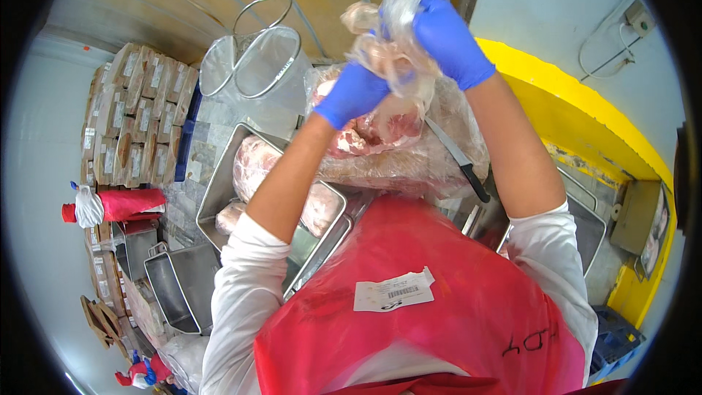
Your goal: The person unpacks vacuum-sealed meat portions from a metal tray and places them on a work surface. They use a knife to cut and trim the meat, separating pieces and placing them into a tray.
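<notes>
Both my hands wear blue gloves and are raised over the meat. My left hand (356, 93) is closed on the lower part of a crumpled see-through plastic wrap (402, 51). Higher and to the right, my right hand (452, 42) grips the same wrap near its top. Pinkish stuff shows through the plastic; whether meat is inside I cannot tell. Below the hands, a large raw cut of meat (380, 129) lies on plastic-covered cardboard. A black-handled knife (459, 159) rests to its right, blade pointing up toward the meat.
At my left stands a metal tub (212, 189) holding wrapped meat pieces. Beyond it are a bag-lined wire hoop stand (256, 91) and stacked cartons (135, 121). A yellow barrier (585, 102) curves along my right. Co-workers in red aprons (131, 205) are at far left.
</notes>
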A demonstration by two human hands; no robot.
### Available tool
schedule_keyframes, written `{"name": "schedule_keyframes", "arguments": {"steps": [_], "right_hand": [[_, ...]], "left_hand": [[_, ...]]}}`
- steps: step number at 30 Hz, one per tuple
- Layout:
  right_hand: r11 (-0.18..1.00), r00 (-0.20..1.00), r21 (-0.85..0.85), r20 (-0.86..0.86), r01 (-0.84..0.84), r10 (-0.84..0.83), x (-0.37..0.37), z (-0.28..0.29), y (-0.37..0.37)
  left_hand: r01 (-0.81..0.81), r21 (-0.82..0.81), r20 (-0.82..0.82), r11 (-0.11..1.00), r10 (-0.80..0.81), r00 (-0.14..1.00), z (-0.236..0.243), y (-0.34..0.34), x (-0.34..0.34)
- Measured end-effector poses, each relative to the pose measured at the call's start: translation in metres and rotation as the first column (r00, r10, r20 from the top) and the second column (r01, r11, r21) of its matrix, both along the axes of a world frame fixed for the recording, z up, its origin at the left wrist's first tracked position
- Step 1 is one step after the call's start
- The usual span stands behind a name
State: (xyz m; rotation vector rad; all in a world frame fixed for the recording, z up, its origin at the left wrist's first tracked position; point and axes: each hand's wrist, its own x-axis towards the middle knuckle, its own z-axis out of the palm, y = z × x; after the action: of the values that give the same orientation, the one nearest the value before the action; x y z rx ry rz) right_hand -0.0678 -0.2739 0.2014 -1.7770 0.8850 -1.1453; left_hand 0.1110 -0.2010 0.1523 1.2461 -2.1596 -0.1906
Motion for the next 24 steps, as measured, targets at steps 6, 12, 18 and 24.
{"name": "schedule_keyframes", "arguments": {"steps": [6,12,18,24], "right_hand": [[1.000,0.999,-0.012,-0.048,-0.017,0.016,-0.007,-0.034,0.027],[0.985,0.996,-0.151,-0.023,0.079,-0.083,-0.043,-0.009,0.097],[0.883,0.959,0.375,-0.081,0.281,-0.271,-0.151,-0.104,0.114],[0.742,0.925,0.568,-0.106,0.357,-0.364,-0.183,-0.185,0.147]], "left_hand": [[-0.038,0.147,-0.635,0.988,0.124,0.762,0.001,-0.009,-0.036],[-0.291,0.061,-0.429,0.955,0.288,0.856,0.066,-0.022,0.038],[-0.076,-0.141,-0.669,0.987,-0.038,0.742,0.216,-0.035,0.119],[-0.493,-0.354,-0.316,0.794,0.395,0.863,0.284,-0.057,0.256]]}}
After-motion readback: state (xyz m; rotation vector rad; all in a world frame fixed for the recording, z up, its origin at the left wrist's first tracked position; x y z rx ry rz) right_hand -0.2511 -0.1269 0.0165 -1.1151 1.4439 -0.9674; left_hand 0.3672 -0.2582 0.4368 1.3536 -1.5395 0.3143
